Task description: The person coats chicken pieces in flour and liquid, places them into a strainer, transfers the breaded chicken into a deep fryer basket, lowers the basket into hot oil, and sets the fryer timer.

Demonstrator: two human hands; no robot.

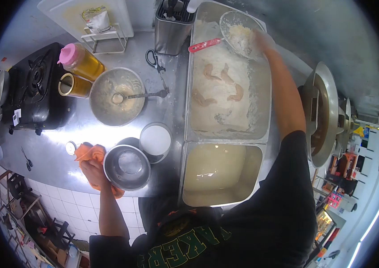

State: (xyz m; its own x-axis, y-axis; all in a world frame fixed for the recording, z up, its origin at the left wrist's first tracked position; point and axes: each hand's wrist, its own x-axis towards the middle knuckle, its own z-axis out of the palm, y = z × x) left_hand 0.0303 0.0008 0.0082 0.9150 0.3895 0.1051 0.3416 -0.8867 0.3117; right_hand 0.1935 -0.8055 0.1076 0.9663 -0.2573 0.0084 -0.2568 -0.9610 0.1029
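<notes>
My left hand (93,173) is closed on an orange cloth (90,152) at the table's front edge, left of a metal bowl (127,167). My right hand (263,43) reaches to the far end of a flour tray (229,126), at the right side of a strainer (234,18) with a red handle. Motion smears its fingers, so I cannot tell whether they hold anything. Pale clumps of flour (241,38) lie in the strainer. Several strips of raw meat (226,76) rest on the flour in the tray.
A deep pan of pale liquid (216,167) adjoins the flour tray. Leftward are a batter bowl (102,105) with a ladle, scissors (153,60), an oil jug (86,64) and a gas stove (35,85). Large metal pans (330,107) stand at right.
</notes>
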